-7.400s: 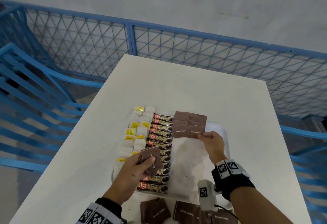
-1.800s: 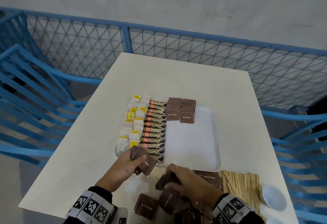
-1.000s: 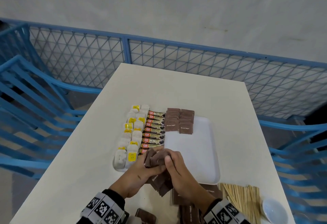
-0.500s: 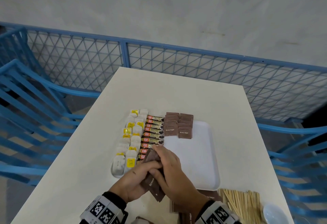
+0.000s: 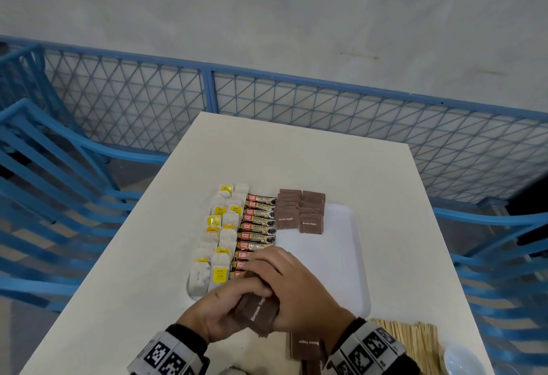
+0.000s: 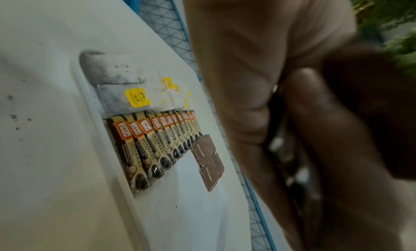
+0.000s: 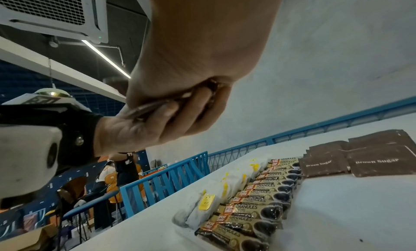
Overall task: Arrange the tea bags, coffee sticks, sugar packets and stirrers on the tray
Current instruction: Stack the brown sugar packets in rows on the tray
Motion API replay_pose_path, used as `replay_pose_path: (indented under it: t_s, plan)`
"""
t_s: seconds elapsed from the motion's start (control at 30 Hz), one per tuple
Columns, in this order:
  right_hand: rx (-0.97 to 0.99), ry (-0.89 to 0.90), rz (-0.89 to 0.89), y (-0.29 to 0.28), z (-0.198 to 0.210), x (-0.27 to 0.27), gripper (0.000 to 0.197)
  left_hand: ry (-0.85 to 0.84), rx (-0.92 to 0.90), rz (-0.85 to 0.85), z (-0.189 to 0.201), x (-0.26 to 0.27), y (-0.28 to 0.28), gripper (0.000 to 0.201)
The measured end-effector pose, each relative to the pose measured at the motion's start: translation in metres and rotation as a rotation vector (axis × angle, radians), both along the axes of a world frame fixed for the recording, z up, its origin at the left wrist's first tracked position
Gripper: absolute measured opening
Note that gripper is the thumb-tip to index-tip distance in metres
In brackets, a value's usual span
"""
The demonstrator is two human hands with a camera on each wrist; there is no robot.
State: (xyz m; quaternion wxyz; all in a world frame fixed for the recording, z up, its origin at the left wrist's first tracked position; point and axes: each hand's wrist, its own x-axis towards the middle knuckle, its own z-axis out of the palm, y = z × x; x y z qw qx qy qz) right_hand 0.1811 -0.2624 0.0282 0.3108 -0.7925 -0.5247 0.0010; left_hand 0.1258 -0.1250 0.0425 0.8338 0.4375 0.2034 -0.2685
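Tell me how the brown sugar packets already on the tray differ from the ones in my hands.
The sugar packets on the tray lie flat in two overlapping rows at its far end; the held sugar packets are bunched in a loose stack, above the tray's near edge. The tray packets are untouched; the held ones are gripped by both the left hand and right hand. Both show the same brown wrapper printed "Brown Sugar".

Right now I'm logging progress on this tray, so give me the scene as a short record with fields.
tray: white, on the table
tea bags: leftmost rows on tray
coffee sticks: column beside them
placed sugar packets: far end of tray
held sugar packets: gripped by left hand and right hand
stirrers: off tray, near right
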Motion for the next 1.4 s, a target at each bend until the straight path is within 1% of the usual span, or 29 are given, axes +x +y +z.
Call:
replay_pose_path:
  t_s: [0.07,0.13,0.2,0.23,0.3,0.33,0.37,0.43,0.5,0.53,0.57,0.63,0.67,0.73,0.77,0.8,0.87,0.93,0.97,1.0,1.07,1.17,1.27,1.37,1.4]
  plan:
    - [-0.023,0.014,0.001,-0.001,0.0,0.003,0.052,-0.023,0.022,-0.022,0.0,0.002,0.0,0.013]
    - [-0.042,0.006,0.0,0.0,-0.003,0.004,0.051,-0.003,0.06,-0.017,-0.001,0.003,-0.001,0.016]
    - [-0.014,0.05,-0.026,0.0,-0.004,0.003,0.055,0.01,0.06,0.001,-0.001,0.003,-0.002,0.014]
    - [0.009,0.092,-0.043,-0.001,-0.002,0.002,0.062,0.006,0.061,0.018,0.001,0.004,-0.002,0.011]
    - [0.06,0.221,-0.066,-0.005,0.001,0.001,0.081,0.003,0.027,0.096,-0.001,0.004,0.0,0.015]
    - [0.086,0.317,-0.08,-0.008,0.004,-0.001,0.086,0.002,-0.001,0.14,-0.002,0.004,0.001,0.017]
    - [0.118,0.419,-0.105,-0.01,0.005,-0.003,0.086,-0.006,-0.009,0.17,-0.002,0.005,0.003,0.018]
    - [0.184,0.573,-0.213,-0.013,0.003,-0.005,0.072,-0.034,0.009,0.183,-0.002,0.006,0.006,0.02]
    - [0.196,0.65,-0.332,-0.011,0.001,-0.004,0.056,-0.055,0.026,0.199,-0.001,0.007,0.007,0.022]
    - [0.186,0.663,-0.359,-0.01,0.001,-0.002,0.047,-0.065,0.017,0.204,0.0,0.008,0.007,0.025]
    - [0.175,0.672,-0.37,-0.009,0.0,0.001,0.039,-0.067,0.006,0.211,0.001,0.008,0.007,0.029]
    - [0.162,0.724,-0.384,-0.009,-0.001,0.007,0.03,-0.079,-0.025,0.218,0.001,0.008,0.008,0.035]
    - [0.171,0.776,-0.383,-0.01,0.0,0.009,0.026,-0.09,-0.039,0.222,-0.001,0.007,0.01,0.04]
    - [0.216,0.913,-0.367,-0.011,0.0,0.012,0.019,-0.107,-0.044,0.217,-0.006,0.007,0.015,0.057]
    - [0.239,0.963,-0.371,-0.012,0.0,0.014,0.017,-0.122,-0.05,0.212,-0.008,0.007,0.017,0.062]
    - [0.264,1.0,-0.384,-0.013,0.0,0.014,0.014,-0.138,-0.057,0.21,-0.011,0.007,0.019,0.063]
    - [0.284,1.014,-0.411,-0.014,0.001,0.016,0.006,-0.163,-0.057,0.222,-0.014,0.009,0.021,0.055]
    - [0.293,1.02,-0.413,-0.017,0.0,0.017,0.012,-0.175,-0.049,0.246,-0.016,0.01,0.023,0.039]
    - [0.312,1.054,-0.419,-0.017,-0.001,0.018,0.016,-0.173,-0.042,0.259,-0.017,0.011,0.023,0.033]
    - [0.337,1.101,-0.423,-0.018,-0.001,0.019,0.019,-0.17,-0.039,0.271,-0.018,0.011,0.025,0.031]
    - [0.366,1.164,-0.439,-0.021,-0.004,0.022,0.02,-0.151,-0.041,0.303,-0.023,0.011,0.028,0.033]
    - [0.413,1.23,-0.495,-0.024,-0.01,0.029,0.018,-0.124,-0.049,0.349,-0.027,0.009,0.032,0.044]
    - [0.44,1.27,-0.578,-0.024,-0.015,0.036,0.017,-0.125,-0.054,0.326,-0.029,0.008,0.032,0.053]
    - [0.413,1.274,-0.612,-0.02,-0.018,0.037,0.015,-0.105,-0.017,0.263,-0.029,0.009,0.029,0.045]
    - [0.382,1.263,-0.613,-0.018,-0.019,0.037,0.014,-0.099,0.008,0.233,-0.029,0.01,0.028,0.046]
